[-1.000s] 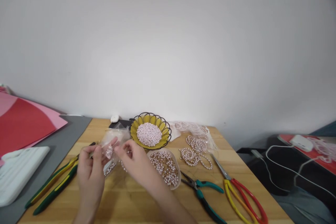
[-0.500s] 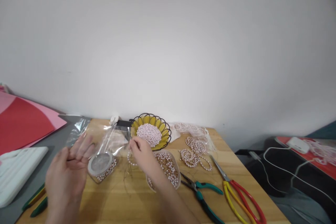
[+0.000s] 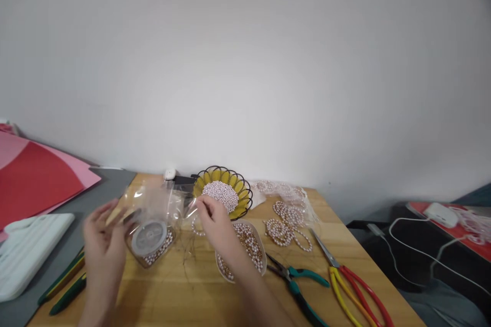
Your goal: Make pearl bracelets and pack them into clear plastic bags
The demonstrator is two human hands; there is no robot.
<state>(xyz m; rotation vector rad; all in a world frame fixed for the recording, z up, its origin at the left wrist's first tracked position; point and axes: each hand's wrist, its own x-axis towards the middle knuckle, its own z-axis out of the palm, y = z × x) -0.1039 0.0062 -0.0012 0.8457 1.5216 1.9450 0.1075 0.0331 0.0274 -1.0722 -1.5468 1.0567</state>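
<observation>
My right hand [image 3: 217,225] is closed in a pinch at the right corner of a clear plastic bag [image 3: 174,204]. At the bag's left side is my left hand [image 3: 105,245], its fingers bent and smeared by motion, so whether they grip the film is unclear. Below the bag, a pale round spool [image 3: 149,237] lies on a small clear container with pink and gold beads [image 3: 159,254]. A short bead strand [image 3: 198,226] lies beside my right hand. My right forearm passes over a tub of mixed beads [image 3: 251,248], hiding part of it.
Behind stands a black wire basket [image 3: 245,196] with pink beads. To the right lie bead strands [image 3: 282,230], green-handled pliers [image 3: 295,286] and scissors [image 3: 345,276]. Green-handled cutters [image 3: 63,281], a white tray [image 3: 34,255] and red-pink sheets [image 3: 42,179] are at left.
My left hand has turned from an open palm to bent fingers and shifted right, against the bag. My right hand keeps its pinch, slightly higher and further right.
</observation>
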